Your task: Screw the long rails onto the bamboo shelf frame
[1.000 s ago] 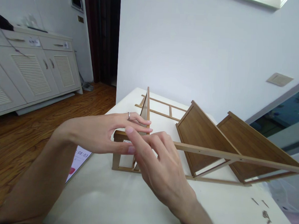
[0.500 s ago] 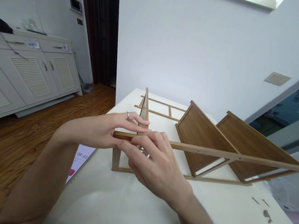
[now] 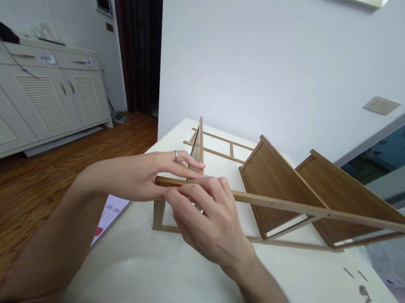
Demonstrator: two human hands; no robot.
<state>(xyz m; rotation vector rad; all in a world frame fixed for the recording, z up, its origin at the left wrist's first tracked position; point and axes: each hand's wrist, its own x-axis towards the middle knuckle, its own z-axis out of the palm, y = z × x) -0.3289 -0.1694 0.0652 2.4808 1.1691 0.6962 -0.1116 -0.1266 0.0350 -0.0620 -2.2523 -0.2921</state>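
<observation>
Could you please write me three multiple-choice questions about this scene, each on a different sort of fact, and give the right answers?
1. Where do the small dark pieces lie?
A. On the wooden floor
B. On the white table, near its right corner
C. On top of the cabinet

2. How many dark brown wooden panels lie beyond the left hand and right hand, toward the right?
A. One
B. Three
C. Two

3. What state is the long wooden rail in?
A. It passes behind the right hand
B. It lies on the floor
C. It is snapped in two

Answers:
1. B, they show on the pale tabletop.
2. C, two tilted panels stand side by side.
3. A, the rail shows unbroken on both sides of the hand.
</observation>
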